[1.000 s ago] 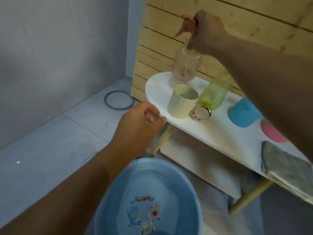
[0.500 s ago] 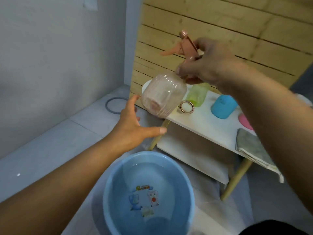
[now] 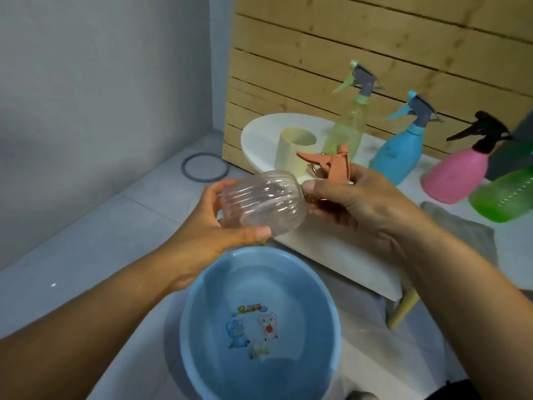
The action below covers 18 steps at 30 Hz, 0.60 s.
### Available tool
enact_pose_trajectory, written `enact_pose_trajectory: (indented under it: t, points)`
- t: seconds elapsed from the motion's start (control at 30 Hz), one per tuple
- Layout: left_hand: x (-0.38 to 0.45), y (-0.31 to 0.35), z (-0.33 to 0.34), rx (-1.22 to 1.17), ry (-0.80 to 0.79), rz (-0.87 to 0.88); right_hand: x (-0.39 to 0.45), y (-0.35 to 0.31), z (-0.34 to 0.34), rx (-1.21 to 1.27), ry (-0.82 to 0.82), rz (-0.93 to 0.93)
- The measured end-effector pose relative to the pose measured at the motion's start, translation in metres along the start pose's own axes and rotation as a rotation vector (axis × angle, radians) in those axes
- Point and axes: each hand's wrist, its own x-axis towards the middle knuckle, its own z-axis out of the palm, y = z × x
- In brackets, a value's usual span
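A clear ribbed spray bottle (image 3: 264, 202) with an orange trigger head (image 3: 334, 166) lies on its side in mid-air above a blue basin (image 3: 261, 327). My left hand (image 3: 202, 235) grips the bottle's round body from below and behind, thumb along its near side. My right hand (image 3: 354, 203) holds the neck and the orange head, fingers curled round it. The basin stands on the floor and holds water, with cartoon stickers on its bottom.
On the white table (image 3: 259, 131) stand a cream cup (image 3: 294, 151), a yellow-green spray bottle (image 3: 346, 131), a blue one (image 3: 401, 154), a pink one (image 3: 458, 174) and a green bottle (image 3: 501, 194). A grey cloth (image 3: 461, 232) lies on it. A grey ring (image 3: 205, 170) lies on the floor.
The bottle came off the table, down and towards me, and tipped onto its side. My left hand rose from the table edge and took hold of its body.
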Motion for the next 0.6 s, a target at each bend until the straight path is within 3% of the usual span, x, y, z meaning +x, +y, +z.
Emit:
enact_pose_trajectory:
  t: [0.27,0.47,0.6]
  points:
    - [0.026,-0.031,-0.016,-0.175,-0.135,-0.206,0.035,0.025,-0.005,-0.108,-0.087,0.131]
    - [0.032,-0.045,-0.02,-0.225,-0.03,-0.262,0.045,0.043,0.0,-0.128,-0.104,0.186]
    - [0.034,-0.041,-0.023,-0.196,-0.045,-0.275,0.05,0.047,0.001,-0.157,-0.154,0.144]
